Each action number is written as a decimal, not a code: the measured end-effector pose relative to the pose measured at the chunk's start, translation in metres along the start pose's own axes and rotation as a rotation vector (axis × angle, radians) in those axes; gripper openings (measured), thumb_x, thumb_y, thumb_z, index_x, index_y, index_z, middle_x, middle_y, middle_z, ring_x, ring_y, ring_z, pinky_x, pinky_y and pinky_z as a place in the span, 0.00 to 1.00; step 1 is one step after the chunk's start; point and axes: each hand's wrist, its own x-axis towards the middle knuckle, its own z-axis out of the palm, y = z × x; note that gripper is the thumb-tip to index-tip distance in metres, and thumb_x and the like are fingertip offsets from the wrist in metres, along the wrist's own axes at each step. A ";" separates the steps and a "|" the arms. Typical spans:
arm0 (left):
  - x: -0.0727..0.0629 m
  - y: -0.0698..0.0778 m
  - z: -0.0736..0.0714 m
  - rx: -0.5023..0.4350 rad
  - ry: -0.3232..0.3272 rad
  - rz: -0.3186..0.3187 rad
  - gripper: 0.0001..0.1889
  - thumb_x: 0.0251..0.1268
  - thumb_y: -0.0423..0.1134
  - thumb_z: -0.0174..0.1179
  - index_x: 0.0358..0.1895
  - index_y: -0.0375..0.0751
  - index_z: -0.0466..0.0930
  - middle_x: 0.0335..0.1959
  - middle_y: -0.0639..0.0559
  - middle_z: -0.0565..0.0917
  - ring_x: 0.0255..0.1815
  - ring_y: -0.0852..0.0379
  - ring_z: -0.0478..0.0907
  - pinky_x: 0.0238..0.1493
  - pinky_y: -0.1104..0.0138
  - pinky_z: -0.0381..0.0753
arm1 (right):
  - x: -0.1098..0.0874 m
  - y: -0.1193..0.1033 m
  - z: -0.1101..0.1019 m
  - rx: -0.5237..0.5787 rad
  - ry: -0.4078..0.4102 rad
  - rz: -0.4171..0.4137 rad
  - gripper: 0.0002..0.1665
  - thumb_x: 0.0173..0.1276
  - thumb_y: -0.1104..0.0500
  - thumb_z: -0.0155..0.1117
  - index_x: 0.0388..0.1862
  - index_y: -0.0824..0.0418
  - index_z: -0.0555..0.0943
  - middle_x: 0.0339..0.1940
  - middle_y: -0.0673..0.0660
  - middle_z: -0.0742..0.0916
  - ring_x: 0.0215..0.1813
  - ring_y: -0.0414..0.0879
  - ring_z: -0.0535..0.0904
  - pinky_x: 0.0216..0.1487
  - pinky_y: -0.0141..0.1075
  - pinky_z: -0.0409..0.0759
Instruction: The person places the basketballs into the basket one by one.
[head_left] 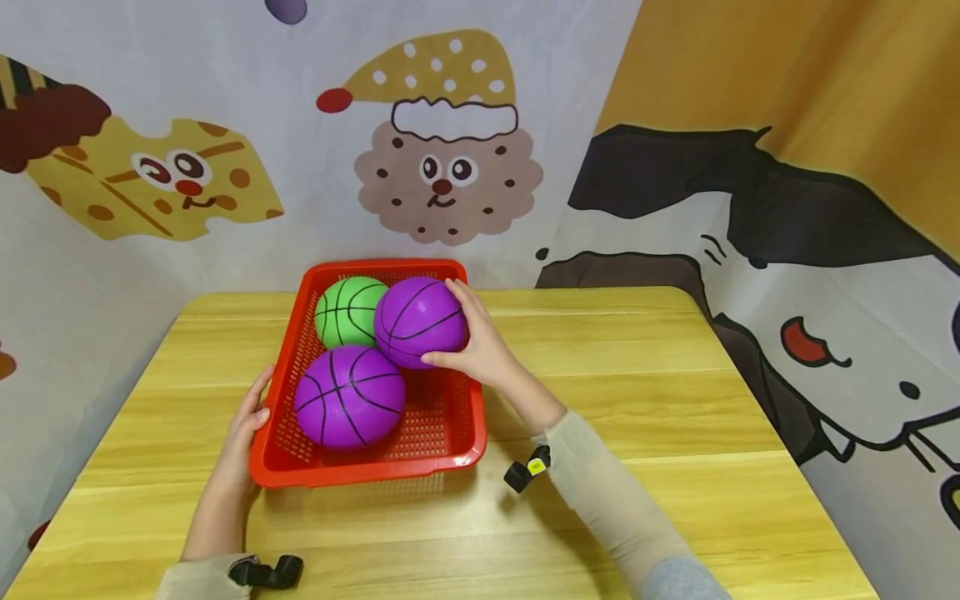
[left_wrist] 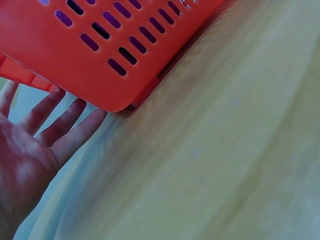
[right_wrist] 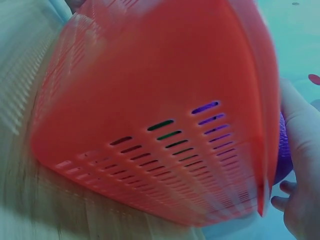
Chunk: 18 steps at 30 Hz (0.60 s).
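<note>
A red plastic basket with slotted sides holds two purple toy basketballs and a green toy basketball. My right hand grips the smaller-looking purple toy basketball at the back right, thumb in front and fingers over its right side. This ball sits higher than the green one and overlaps it in the head view. Nearer the front left lies the other purple toy basketball. My left hand touches the basket's left side with its fingers extended; the head view shows only part of that hand.
The basket stands on a light wooden table, towards its back edge. Behind the table hangs a cloth printed with cartoon figures. A small black device is strapped at each wrist.
</note>
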 end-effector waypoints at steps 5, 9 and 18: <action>0.000 -0.001 -0.001 -0.019 -0.012 0.015 0.30 0.73 0.37 0.37 0.76 0.59 0.49 0.59 0.53 0.69 0.47 0.59 0.78 0.42 0.64 0.82 | -0.007 -0.002 -0.010 0.028 0.033 0.002 0.57 0.51 0.53 0.78 0.76 0.44 0.56 0.76 0.55 0.57 0.74 0.49 0.53 0.67 0.56 0.57; 0.001 -0.001 0.000 -0.038 -0.023 0.026 0.30 0.72 0.35 0.36 0.76 0.57 0.49 0.57 0.53 0.72 0.46 0.59 0.78 0.42 0.65 0.82 | -0.016 -0.001 -0.024 0.023 0.059 -0.015 0.50 0.56 0.55 0.74 0.74 0.50 0.59 0.74 0.57 0.62 0.73 0.49 0.56 0.67 0.56 0.58; 0.001 0.006 -0.004 -0.026 -0.074 -0.002 0.31 0.73 0.32 0.36 0.76 0.56 0.48 0.56 0.52 0.71 0.45 0.59 0.79 0.41 0.63 0.82 | -0.042 0.023 -0.075 -0.092 0.138 -0.111 0.35 0.62 0.61 0.67 0.67 0.62 0.69 0.69 0.59 0.69 0.69 0.53 0.62 0.67 0.53 0.59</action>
